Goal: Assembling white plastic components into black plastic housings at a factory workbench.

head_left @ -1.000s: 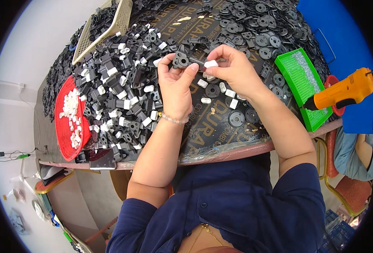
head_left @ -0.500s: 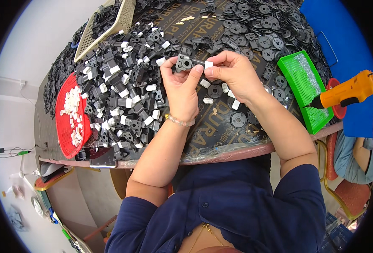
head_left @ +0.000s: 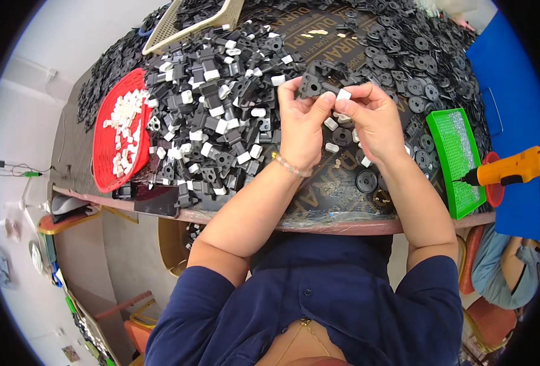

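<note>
Between the fingers of my left hand point(head_left: 302, 131) is a black plastic bracket point(head_left: 311, 86) with round holes and a stem that points right. My right hand point(head_left: 377, 122) pinches a small white plastic cap point(head_left: 343, 95) at the end of that stem. The two pieces meet or nearly meet; fingertips cover part of the join. Left of my hands lies a heap of black brackets point(head_left: 222, 160), many with white caps on them. A few loose white caps point(head_left: 331, 147) and black discs point(head_left: 366, 180) rest below my right hand.
A red basket point(head_left: 101, 160) of white caps stands at the left, a beige crate point(head_left: 190, 32) at the far left. On the right are a green tray point(head_left: 459, 210) of small metal pieces, an orange power screwdriver point(head_left: 511, 168) and a red bowl point(head_left: 496, 194). Black discs point(head_left: 421, 44) cover the far right.
The view has shifted, so the table's things sit elsewhere in the picture. Both hands keep the same grip on the bracket and the cap, now tilted slightly down to the right.
</note>
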Demonstrator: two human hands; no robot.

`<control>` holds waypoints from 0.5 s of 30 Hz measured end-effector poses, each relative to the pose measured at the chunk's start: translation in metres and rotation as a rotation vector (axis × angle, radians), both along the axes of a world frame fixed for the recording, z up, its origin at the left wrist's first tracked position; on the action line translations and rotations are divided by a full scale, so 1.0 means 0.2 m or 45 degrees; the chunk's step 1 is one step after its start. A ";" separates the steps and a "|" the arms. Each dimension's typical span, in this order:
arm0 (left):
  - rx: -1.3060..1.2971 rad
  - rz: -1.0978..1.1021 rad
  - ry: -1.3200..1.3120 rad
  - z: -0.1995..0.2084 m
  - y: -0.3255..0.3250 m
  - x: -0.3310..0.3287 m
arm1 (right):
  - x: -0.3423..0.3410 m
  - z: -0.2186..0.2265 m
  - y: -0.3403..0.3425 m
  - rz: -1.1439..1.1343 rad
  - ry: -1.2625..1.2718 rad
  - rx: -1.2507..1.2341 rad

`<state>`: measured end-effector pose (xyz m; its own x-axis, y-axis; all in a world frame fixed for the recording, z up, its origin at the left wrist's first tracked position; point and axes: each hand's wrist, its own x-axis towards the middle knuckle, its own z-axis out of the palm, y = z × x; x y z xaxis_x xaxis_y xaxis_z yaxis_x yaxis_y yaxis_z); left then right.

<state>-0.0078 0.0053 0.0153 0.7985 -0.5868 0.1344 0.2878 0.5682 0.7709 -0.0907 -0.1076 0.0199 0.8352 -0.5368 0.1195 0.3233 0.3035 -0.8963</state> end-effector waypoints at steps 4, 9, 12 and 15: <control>-0.127 -0.483 0.202 0.08 0.02 0.06 | 0.02 0.12 -0.07 0.142 0.075 -0.420; -0.322 -0.607 0.560 -0.01 0.00 0.07 | 0.18 0.31 -0.09 0.258 0.060 -0.764; -0.280 -0.582 0.611 -0.01 0.00 0.08 | 0.39 0.41 -0.03 0.132 0.018 -1.054; -0.245 -0.601 0.637 -0.03 0.00 0.10 | 0.65 0.53 0.21 -0.054 -0.171 -1.100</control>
<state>0.0116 0.0044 0.0092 0.4582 -0.8877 -0.0458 0.8294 0.4084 0.3811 0.0399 -0.0663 0.1269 0.7662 -0.2429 0.5950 0.4386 -0.4790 -0.7604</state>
